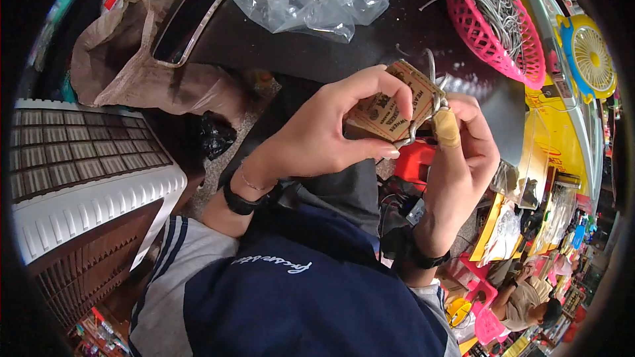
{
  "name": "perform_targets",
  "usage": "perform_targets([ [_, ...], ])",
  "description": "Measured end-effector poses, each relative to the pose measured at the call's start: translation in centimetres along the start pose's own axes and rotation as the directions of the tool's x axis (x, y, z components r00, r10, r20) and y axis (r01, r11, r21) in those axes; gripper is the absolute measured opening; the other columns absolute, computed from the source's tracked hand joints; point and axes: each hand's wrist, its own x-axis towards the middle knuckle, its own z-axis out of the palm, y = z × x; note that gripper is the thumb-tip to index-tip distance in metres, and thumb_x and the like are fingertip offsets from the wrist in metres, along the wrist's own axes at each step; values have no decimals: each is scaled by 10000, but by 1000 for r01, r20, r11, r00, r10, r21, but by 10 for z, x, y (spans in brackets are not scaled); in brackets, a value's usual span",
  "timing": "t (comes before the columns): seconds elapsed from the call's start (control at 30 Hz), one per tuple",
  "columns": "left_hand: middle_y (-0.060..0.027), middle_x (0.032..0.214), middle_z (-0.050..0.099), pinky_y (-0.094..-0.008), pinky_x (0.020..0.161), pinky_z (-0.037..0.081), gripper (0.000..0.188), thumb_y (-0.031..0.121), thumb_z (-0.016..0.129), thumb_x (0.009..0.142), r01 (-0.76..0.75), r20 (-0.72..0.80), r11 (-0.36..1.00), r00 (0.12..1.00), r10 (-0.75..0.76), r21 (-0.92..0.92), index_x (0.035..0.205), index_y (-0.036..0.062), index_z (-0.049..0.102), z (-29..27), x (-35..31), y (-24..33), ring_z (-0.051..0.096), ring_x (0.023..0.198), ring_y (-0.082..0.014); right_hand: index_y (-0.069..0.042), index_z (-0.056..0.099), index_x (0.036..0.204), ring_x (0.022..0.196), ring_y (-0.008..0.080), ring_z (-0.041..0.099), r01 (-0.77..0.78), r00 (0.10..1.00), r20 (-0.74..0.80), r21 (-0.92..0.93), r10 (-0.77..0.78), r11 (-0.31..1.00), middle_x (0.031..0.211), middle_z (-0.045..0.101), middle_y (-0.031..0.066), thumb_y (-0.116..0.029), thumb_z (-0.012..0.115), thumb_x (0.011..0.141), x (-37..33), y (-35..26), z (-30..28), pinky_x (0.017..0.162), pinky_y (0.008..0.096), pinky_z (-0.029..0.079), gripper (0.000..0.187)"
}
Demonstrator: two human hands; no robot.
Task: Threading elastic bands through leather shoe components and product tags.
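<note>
My left hand [314, 129] is closed round a small stack of brown printed cards [387, 109], its thumb and forefinger curled over the near and far edges. Along the right edge of the stack runs a grey wire-like cord [431, 69], with one end curling up above the cards. Between thumb and forefinger, my right hand [466, 152] pinches this cord close against the cards. A tan wrapping [446, 127] covers the right thumb tip. Whether the cord passes through the cards cannot be made out.
Beyond my hands is a dark table [291, 59] with a clear plastic bag [311, 0] and a phone [188, 26]. A pink basket [463, 23] full of grey cords stands at far right, near a yellow-blue fan [589, 56]. An air cooler [99, 185] is at left; another person [529, 301] sits at lower right.
</note>
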Motion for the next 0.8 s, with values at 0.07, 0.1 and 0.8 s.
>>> perform_targets([
  [0.07,-20,982,541,-272,833,485,375,-68,698,702,36,-25,997,999,-34,70,1017,43,526,1,0,0,548,978,-98,38,576,954,808,68,491,-20,1000,-4,-5,20,1000,935,552,31,-9,584,878,2,0,-1,734,199,391,90],
  [0.1,-20,982,541,-272,833,485,375,-68,698,702,35,-26,997,999,-33,70,1017,43,526,0,-1,-1,548,978,-98,31,580,943,804,68,489,-40,999,-2,-12,40,999,930,553,31,-15,590,876,2,0,-1,731,198,390,82],
  [0.8,-91,905,584,-362,831,467,300,-38,705,678,-97,42,841,995,88,532,925,38,552,0,0,-1,590,909,-331,64,625,901,778,90,523,-164,986,-62,-508,154,845,881,585,41,-117,616,878,18,-10,-36,722,224,415,182],
])
